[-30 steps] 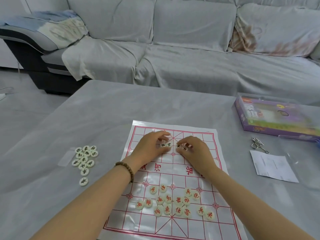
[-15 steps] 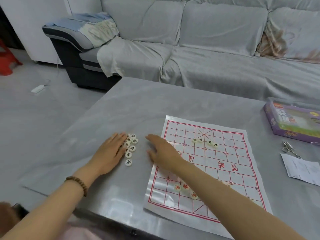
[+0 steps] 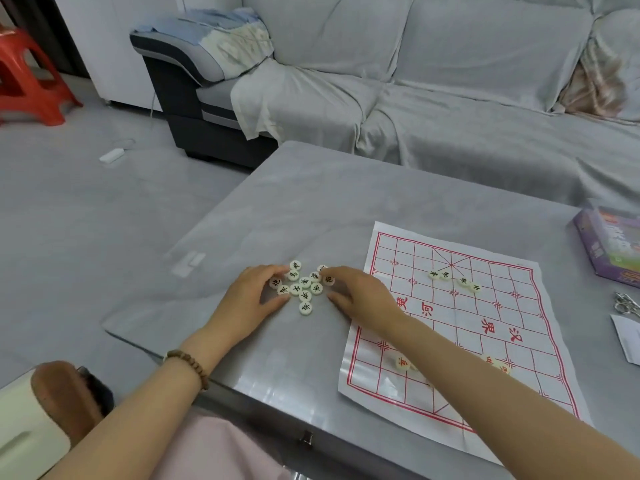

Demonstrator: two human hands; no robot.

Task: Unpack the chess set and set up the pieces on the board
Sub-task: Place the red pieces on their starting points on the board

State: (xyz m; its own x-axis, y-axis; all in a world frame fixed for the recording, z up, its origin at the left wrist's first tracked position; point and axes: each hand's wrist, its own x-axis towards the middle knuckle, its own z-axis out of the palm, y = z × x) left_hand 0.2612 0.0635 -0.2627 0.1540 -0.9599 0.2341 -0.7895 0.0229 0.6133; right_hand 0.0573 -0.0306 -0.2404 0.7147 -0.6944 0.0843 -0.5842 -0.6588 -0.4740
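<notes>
Judging from how things lie, the unpacking is done and the setting-up has barely begun. On the grey counter (image 3: pixel 311 202) the board (image 3: pixel 485 344), a thin sheet with a red grid, lies flat and open. The purple box (image 3: pixel 609 244) sits off to the right of the board's far corner, cut off by the edge of the view. The red pieces (image 3: pixel 402 362) lie in a loose bunch on the near half of the board, partly hidden under the right forearm, and are not in ranks as far as can be seen. Four black pieces (image 3: pixel 444 275) sit in a rough row on the far half, close to the crossed lines; whether each is on its proper point is too small to tell. The rest of the black set, about a dozen discs, makes a pile (image 3: pixel 304 289) on the bare counter, near the board's left edge. So most of the black side, and seemingly all of the red side, remains to be placed.

Both hands are at that pile, one on each side. The left hand (image 3: pixel 249 301) has its grip spread, with the forefinger touching an outer disc at the far side and the thumb at the near side, so the pile lies in the gap to its right. The right hand (image 3: pixel 362 296) mirrors it, grip spread too, fingertips resting on the discs at the pile's right edge and thumb apart below. No disc is plainly pinched or lifted
</notes>
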